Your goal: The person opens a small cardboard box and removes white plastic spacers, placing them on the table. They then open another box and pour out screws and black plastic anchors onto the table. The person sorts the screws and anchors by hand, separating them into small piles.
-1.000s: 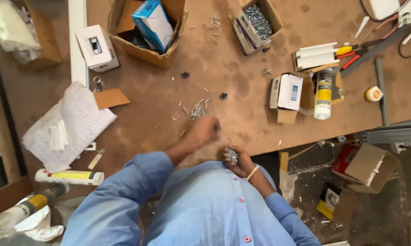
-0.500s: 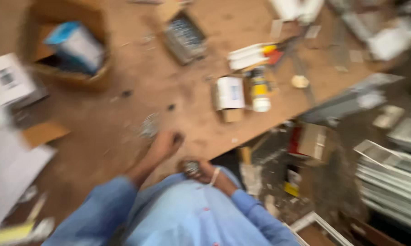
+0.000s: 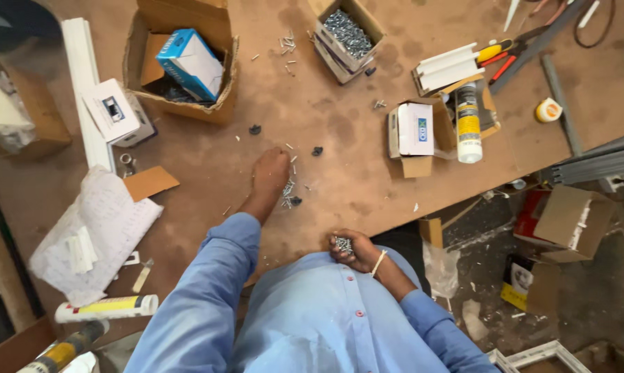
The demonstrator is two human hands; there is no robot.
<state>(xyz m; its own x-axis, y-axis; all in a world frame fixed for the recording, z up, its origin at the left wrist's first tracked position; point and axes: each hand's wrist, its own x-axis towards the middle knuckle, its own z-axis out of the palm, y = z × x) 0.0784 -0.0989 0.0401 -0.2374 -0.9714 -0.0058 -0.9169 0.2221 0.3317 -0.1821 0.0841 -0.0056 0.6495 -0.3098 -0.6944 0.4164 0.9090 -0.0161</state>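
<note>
Reaching across the workbench (image 3: 208, 148), your left hand (image 3: 269, 173) lies near the middle of the frame with its fingers curled down over a loose scatter of small screws (image 3: 288, 192), touching them; whether any are pinched you cannot tell. Your right hand (image 3: 353, 251) sits lower, just off the bench edge against your blue shirt, clenched around a fistful of screws (image 3: 342, 243). Toward the upper middle of the frame stands an open carton of screws (image 3: 348, 31), and at upper left a cardboard box (image 3: 181, 62) holds a blue packet.
</note>
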